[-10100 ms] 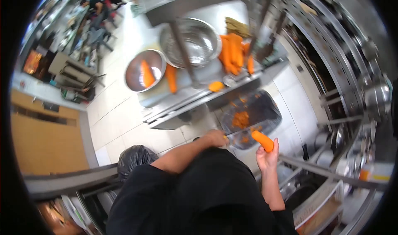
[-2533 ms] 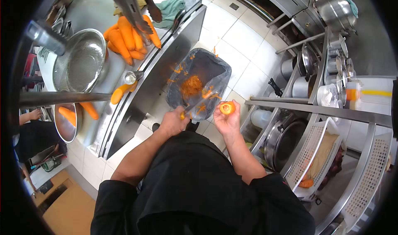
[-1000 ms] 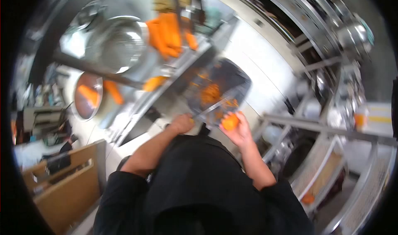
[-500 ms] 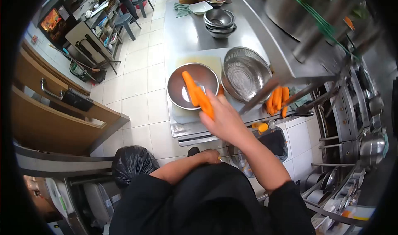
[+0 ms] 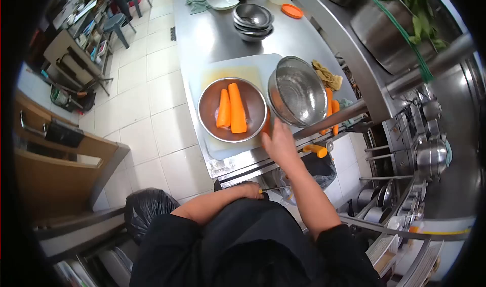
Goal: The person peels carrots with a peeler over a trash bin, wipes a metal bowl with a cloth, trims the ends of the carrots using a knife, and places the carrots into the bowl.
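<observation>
Two peeled carrots (image 5: 236,109) lie side by side in a steel bowl (image 5: 203,122), which stands on a white cutting board (image 5: 223,64). My right hand (image 5: 279,139) is just right of the bowl, fingers apart and slightly blurred. Its thumb and fingers are beside an orange piece (image 5: 267,124), probably a carrot, partly hidden between the bowl and a steel colander (image 5: 298,92). Low in front of my body, my left hand (image 5: 249,189) is closed round a thin metal tool with a yellow part (image 5: 260,190); its kind is unclear.
More carrots (image 5: 331,107) lie right of the colander, partly behind a shelf post. A yellow cloth (image 5: 327,75) lies behind them. Stacked steel bowls (image 5: 253,21) stand farther back. A lined bin (image 5: 324,168) is below the counter edge. A steel shelf (image 5: 349,39) overhangs the right side.
My right hand has let go of the carrots it held over the bowl; both now lie inside. That hand has moved right and down to the bowl's side. The view has shifted.
</observation>
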`<state>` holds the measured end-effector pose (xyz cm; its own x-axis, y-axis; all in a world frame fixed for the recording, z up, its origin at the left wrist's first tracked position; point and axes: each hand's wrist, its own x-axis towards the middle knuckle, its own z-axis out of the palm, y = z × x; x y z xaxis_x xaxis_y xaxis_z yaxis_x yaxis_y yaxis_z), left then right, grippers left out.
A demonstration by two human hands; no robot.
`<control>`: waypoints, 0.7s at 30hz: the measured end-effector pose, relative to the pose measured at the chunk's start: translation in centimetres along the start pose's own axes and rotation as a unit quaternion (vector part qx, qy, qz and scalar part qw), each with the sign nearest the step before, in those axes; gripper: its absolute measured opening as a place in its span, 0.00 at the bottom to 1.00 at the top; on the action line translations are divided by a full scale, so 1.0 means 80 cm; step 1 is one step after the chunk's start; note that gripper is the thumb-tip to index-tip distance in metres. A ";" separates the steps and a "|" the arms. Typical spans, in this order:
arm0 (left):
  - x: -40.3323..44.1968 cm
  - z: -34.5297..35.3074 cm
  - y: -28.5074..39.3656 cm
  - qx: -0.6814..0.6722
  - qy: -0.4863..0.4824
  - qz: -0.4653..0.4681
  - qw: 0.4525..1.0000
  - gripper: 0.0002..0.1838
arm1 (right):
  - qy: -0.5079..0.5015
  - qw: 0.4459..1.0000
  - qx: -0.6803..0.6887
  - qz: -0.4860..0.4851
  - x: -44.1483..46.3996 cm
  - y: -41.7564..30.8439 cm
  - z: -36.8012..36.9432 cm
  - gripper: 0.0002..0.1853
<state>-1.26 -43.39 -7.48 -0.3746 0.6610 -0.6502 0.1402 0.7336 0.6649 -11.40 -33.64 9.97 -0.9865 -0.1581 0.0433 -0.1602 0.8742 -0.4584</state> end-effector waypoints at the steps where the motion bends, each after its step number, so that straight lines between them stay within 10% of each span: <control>1: 0.002 -0.001 0.002 0.010 -0.009 -0.001 1.000 0.35 | -0.014 1.000 -0.005 0.014 0.011 0.001 0.010 0.36; 7: 0.011 0.012 0.000 0.047 -0.026 -0.015 0.998 0.36 | -0.098 0.966 0.189 0.149 -0.004 0.010 0.001 0.25; 9: -0.005 0.001 0.013 0.043 -0.034 -0.029 0.998 0.36 | -0.266 0.792 0.463 0.295 -0.038 0.029 -0.036 0.21; 11: -0.010 -0.005 0.023 0.041 -0.047 -0.044 0.997 0.37 | -0.208 0.618 0.715 0.251 -0.116 0.076 -0.029 0.19; 14: 0.010 -0.001 0.022 0.043 -0.034 -0.043 0.998 0.39 | -0.101 0.602 0.770 0.186 -0.194 0.076 -0.077 0.19; 17: 0.028 0.003 0.055 0.053 -0.006 -0.057 0.997 0.43 | -0.032 0.812 0.561 0.158 -0.221 0.134 -0.083 0.23; 21: 0.036 -0.014 0.144 0.023 0.101 -0.039 0.994 0.38 | 0.082 0.861 0.451 0.218 -0.277 0.202 -0.093 0.24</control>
<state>-1.76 -33.26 -1.27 -0.5611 0.5596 -0.6100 0.1435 0.7915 0.5941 7.61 -12.58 8.18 -0.9496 0.2265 -0.2168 0.2458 0.1088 -0.9632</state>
